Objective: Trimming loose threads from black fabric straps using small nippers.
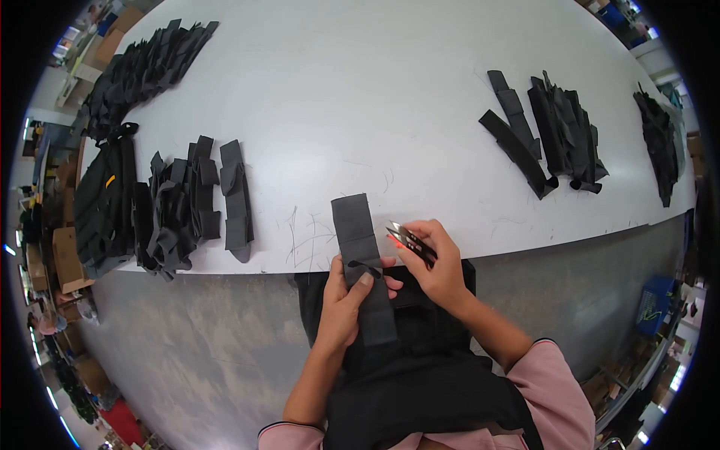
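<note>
Dark grey fabric strip point(362, 262) lying over the near edge of the white worktop point(390, 90), its lower end hanging toward the lap. Left hand point(346, 304) pinches the strip at mid-length, thumb on top. Right hand point(439, 266), just beside it, is closed around thread snips point(409, 241) with blades pointing at the strip. Stacks of black fabric pieces point(172, 210) along the left edge; further black pieces point(555, 131) toward the right edge.

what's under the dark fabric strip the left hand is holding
Its upper half lies on the white table; its lower half hangs past the edge over the dark apron. The left hand grips it midway. Whatever lies directly beneath is covered.
</note>
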`<state>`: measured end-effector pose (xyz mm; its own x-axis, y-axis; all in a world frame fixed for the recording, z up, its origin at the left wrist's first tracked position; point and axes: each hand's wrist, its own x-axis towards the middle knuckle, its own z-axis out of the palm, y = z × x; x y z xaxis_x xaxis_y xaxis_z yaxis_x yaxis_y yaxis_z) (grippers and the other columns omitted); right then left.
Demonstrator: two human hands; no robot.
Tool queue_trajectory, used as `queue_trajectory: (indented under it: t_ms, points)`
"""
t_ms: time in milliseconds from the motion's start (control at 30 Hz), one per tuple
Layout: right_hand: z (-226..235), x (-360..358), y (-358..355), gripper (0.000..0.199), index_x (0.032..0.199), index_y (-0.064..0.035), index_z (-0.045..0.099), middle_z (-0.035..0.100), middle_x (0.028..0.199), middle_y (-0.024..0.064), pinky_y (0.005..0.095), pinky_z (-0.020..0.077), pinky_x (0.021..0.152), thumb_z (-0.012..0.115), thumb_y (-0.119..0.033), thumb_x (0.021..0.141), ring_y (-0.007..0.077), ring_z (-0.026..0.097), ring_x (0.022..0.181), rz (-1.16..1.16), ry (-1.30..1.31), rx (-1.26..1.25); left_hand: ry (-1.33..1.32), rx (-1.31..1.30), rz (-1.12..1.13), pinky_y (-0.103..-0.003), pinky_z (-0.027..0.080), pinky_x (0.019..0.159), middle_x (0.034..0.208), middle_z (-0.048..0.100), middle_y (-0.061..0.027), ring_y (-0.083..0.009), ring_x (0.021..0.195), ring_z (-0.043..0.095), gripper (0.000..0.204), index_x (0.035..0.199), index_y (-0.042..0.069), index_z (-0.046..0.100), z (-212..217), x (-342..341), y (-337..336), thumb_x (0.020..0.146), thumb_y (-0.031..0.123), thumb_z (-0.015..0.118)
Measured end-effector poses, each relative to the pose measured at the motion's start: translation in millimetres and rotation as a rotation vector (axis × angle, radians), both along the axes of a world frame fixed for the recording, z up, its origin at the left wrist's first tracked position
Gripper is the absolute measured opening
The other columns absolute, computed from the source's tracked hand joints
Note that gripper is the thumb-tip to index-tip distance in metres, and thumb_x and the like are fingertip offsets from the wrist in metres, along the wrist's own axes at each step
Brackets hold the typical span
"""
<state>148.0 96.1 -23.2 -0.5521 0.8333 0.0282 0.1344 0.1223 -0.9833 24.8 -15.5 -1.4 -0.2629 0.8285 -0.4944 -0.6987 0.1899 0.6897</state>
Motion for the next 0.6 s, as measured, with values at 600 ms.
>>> queue_trajectory:
  t_ms: [600]
  points:
    - [14, -2, -2, 0.023, 0.091, -0.0048, 0.064, 0.052, 0.074, 0.0078, 0.0308, 0.0503, 0.063, 0.069, -0.002, 0.069, 0.0227, 0.055, 0.055, -0.020, -0.211, 0.536, 0.012, 0.070, -0.019, -0.032, 0.053, 0.075, 0.114, 0.057, -0.0183, -0.0244, 0.087, 0.064, 0.033, 0.121, 0.001, 0.037, 5, 1, -3, 0.093, 0.011, 0.051]
